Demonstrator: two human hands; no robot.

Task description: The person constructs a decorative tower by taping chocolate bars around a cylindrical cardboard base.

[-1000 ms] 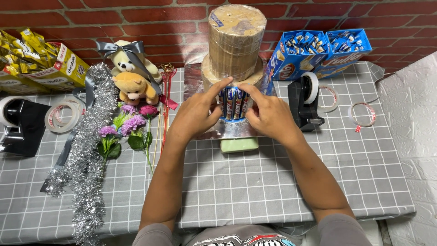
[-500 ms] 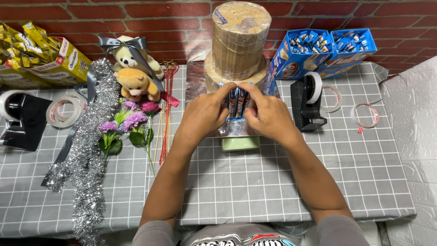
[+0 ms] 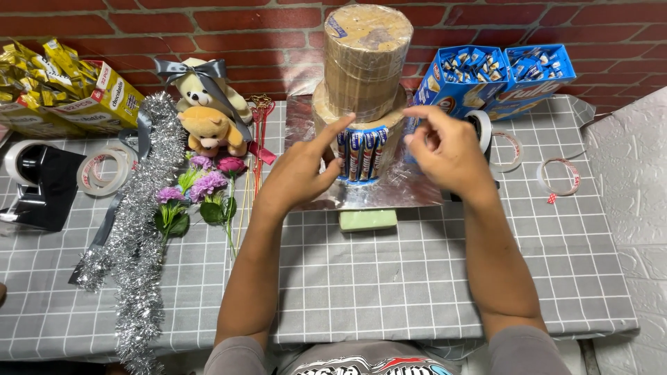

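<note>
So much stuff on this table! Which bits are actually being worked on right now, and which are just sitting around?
In use:
left hand
right hand
cardboard tower
candy bars
foil sheet

Lying about:
teddy bears
tinsel
flowers
tape rolls
tape dispenser
blue boxes
yellow boxes
green block

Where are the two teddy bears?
In the head view, the teddy bears sit at the back left by the brick wall, between the silver tinsel and the cardboard tower.
</note>
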